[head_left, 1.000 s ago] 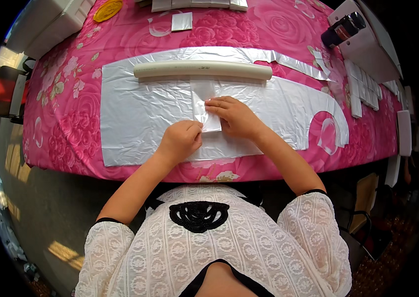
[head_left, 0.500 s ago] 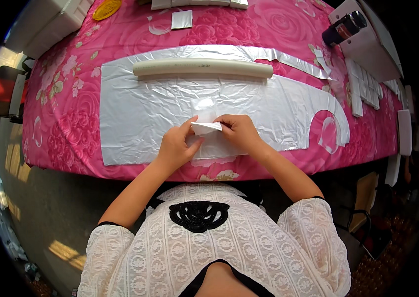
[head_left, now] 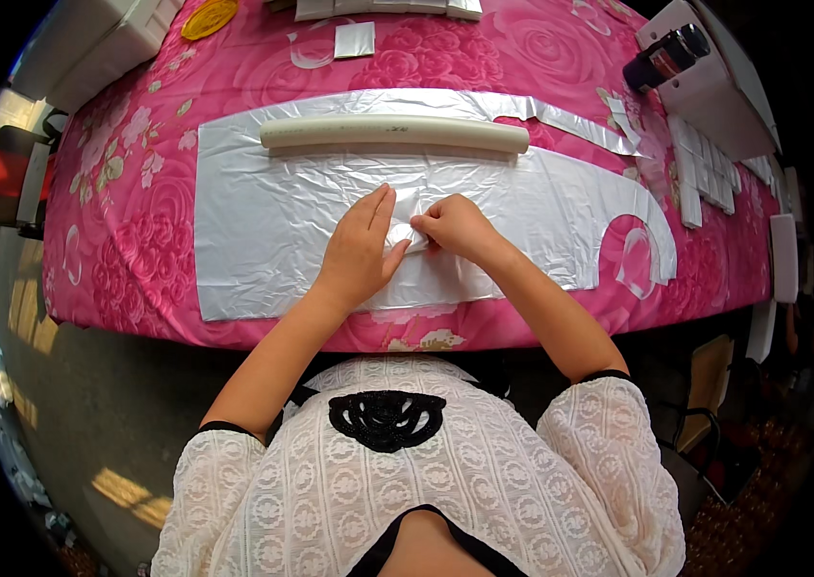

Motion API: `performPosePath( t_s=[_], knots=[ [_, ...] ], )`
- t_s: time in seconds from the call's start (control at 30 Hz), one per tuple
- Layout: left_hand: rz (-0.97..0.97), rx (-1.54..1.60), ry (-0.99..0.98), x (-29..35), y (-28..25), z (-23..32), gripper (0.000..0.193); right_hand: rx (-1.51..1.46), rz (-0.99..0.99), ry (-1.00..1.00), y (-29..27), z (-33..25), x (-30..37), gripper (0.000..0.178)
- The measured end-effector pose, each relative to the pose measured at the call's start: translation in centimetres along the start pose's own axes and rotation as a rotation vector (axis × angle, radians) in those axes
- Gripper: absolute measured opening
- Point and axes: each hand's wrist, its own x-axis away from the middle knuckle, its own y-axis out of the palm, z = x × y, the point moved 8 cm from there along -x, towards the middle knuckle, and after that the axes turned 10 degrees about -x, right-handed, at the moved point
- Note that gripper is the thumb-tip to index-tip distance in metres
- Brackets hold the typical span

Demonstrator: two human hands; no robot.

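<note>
A silvery-white plastic sheet, shaped like an apron (head_left: 262, 231) with a rounded cut-out at its right end, lies spread along the near side of the table. On its middle is a small folded piece of white plastic film (head_left: 408, 234), partly covered by my hands. My left hand (head_left: 357, 248) rests along its left side, fingers stretched straight and thumb apart. From the right, my right hand (head_left: 458, 229) has its fingertips closed on the film's right edge. A long cream-coloured pipe (head_left: 392, 134) lies across the sheet beyond my hands.
Pink rose-patterned cloth (head_left: 137, 240) covers the table. A small white folded packet (head_left: 355, 40) lies at the back, and stacks of similar packets (head_left: 703, 168) stand at the right. A dark flask (head_left: 666, 58) is beside a white box (head_left: 719, 82). A yellow dish (head_left: 208, 17) sits far left.
The folded film, held up between both hands before, is now down on the sheet. My left hand has moved forward and flattened out; my right fingers stay closed on the film's edge.
</note>
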Motion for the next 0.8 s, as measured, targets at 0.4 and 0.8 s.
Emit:
performPosePath(
  t_s=[0.4, 0.8],
  knots=[
    [-0.299, -0.164, 0.018, 1.6, 5.1, 1.2, 0.115, 0.731, 0.127, -0.100, -0.9, -3.5, 3.5, 0.027],
    [-0.532, 1.131, -0.836, 13.5, 1.3, -3.6, 0.027, 0.695, 0.062, -0.787, 7.5, -4.9, 2.0, 0.067]
  ],
)
